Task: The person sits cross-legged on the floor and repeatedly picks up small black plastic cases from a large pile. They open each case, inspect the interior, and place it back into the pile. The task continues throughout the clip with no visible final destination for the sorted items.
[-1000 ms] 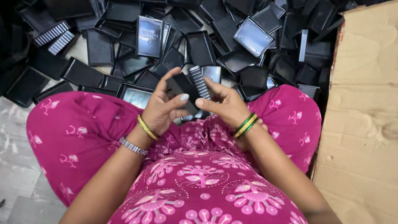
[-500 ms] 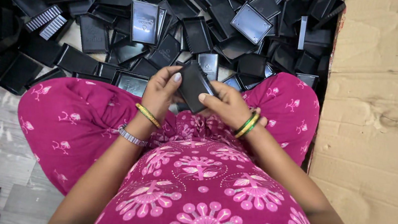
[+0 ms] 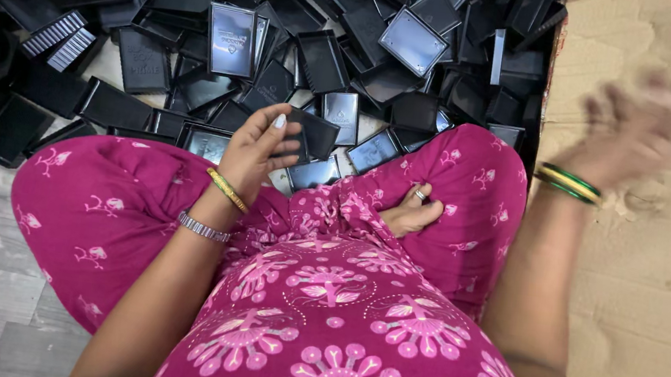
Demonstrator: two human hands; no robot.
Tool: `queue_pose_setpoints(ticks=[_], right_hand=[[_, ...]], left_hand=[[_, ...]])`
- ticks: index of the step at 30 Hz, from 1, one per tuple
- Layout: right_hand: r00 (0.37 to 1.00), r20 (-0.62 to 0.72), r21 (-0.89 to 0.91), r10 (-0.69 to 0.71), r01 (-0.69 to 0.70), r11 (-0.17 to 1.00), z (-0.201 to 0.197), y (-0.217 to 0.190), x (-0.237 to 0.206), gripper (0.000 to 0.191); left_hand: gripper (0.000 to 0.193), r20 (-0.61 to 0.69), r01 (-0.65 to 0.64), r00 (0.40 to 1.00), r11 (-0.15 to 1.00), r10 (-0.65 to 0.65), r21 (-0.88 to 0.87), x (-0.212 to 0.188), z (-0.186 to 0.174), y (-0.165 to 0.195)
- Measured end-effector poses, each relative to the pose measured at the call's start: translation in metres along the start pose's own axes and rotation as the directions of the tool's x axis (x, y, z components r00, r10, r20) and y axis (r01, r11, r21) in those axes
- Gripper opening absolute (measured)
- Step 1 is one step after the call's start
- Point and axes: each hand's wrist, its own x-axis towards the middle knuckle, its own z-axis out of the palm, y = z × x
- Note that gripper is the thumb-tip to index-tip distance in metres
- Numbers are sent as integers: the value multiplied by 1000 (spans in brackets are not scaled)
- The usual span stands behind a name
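So the black tray (image 3: pixel 308 136) is in my left hand (image 3: pixel 259 149) now, fingers curled over its near edge, just above my knee at the front of the tray pile (image 3: pixel 287 29) on the floor. My right hand (image 3: pixel 638 123) is lifted over the cardboard box (image 3: pixel 649 278) to the right of the pile, blurred, fingers spread loose, nothing in it. Half a second back both hands were on that tray together; the right one has let go and swung away.

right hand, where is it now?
In the head view the right hand is at upper right, motion-blurred, above the cardboard sheet, beside the pile of black trays.
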Motion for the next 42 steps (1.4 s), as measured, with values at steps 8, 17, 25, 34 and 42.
queue_pose_setpoints(ticks=[8,17,25,34,42], right_hand=[[477,857,-492,194,645,585,93,87,-101,43],[64,921,-354,385,-278,893,148,46,-212,27],[521,852,-384,-41,677,628,206,110,-197,50],[219,786,-226,578,-768,600,158,63,-175,43],[74,821,-349,566,-720,600,102,25,-213,42]], left_hand=[[45,83,6,997,1000,-6,1,14,-2,-32],[66,-14,-94,996,992,93,-86,9,7,-14],[69,-88,-106,993,941,82,-322,8,-15,2],[63,-11,-123,992,944,126,-306,-2,-5,15],[65,87,-125,981,903,176,-411,-15,15,23]])
